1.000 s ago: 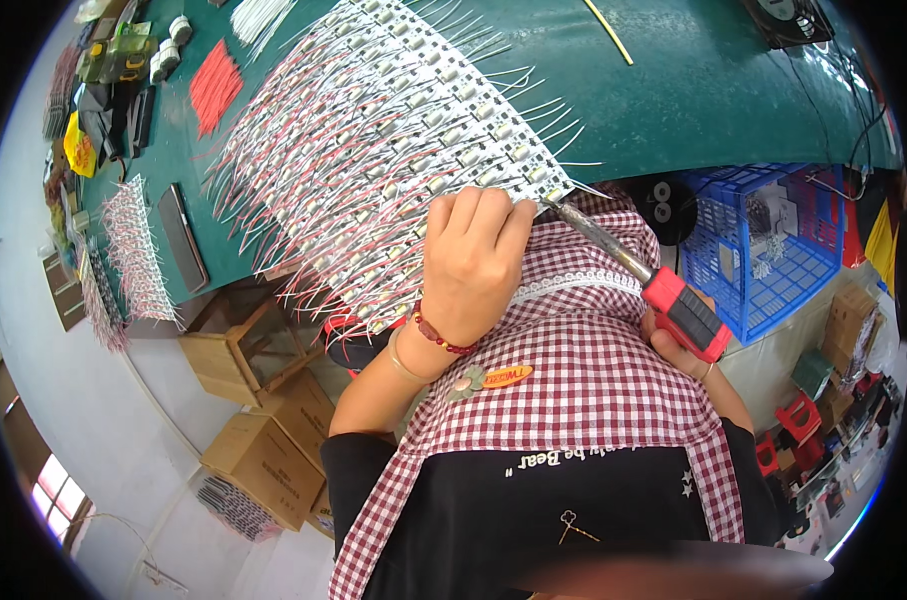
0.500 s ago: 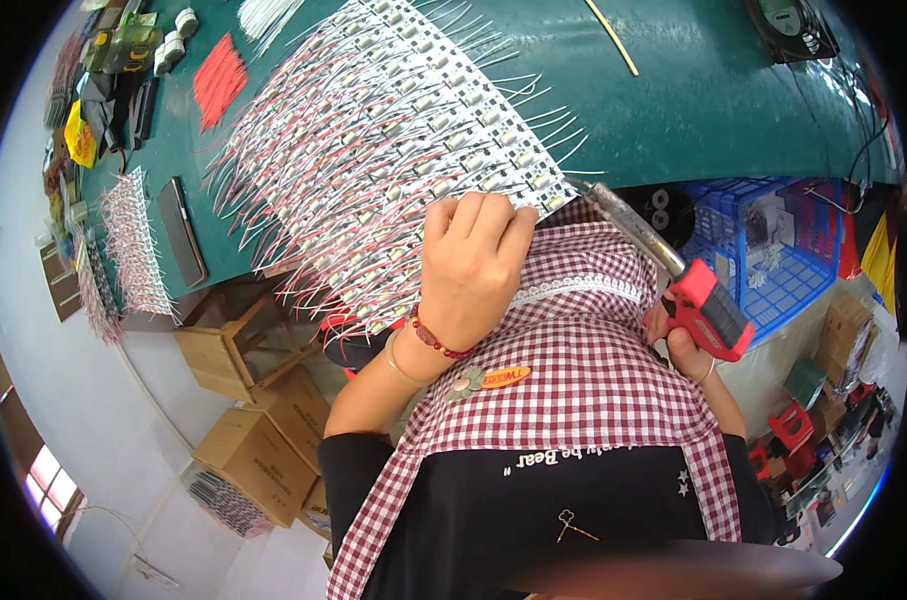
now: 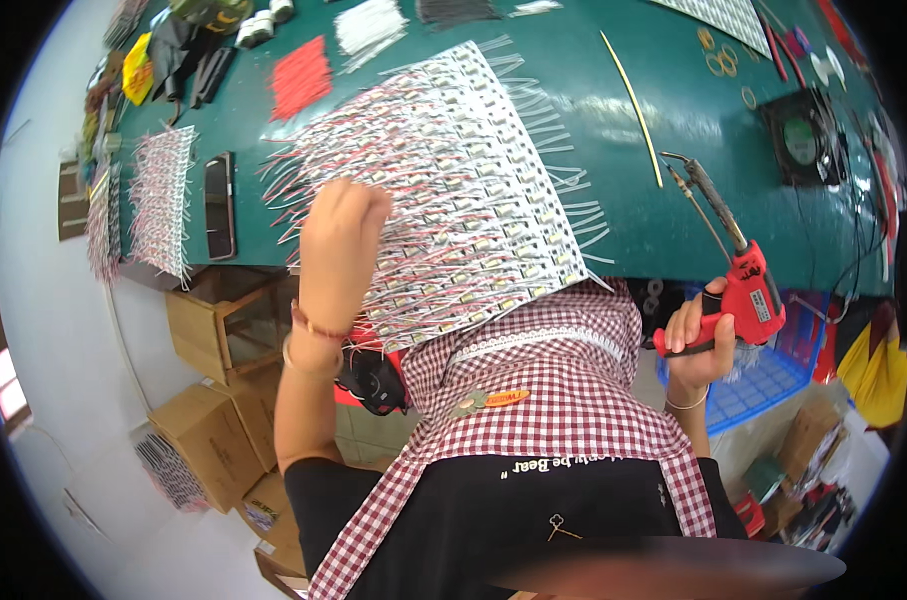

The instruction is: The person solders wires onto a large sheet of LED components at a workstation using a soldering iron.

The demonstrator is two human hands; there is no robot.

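left hand [image 3: 342, 232] fisted, seemingly pinching wires, on LED strip mat [image 3: 444, 190] | right hand [image 3: 696, 340] gripping soldering gun [image 3: 739, 275], tip up-left, well right of mat

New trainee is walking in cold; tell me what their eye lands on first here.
First, the big sheet of small white modules with red and white wires, fanned across the green bench; the left hand is closed on its near-left part. Next, the red soldering gun, held up in the right hand at the bench's near right edge.
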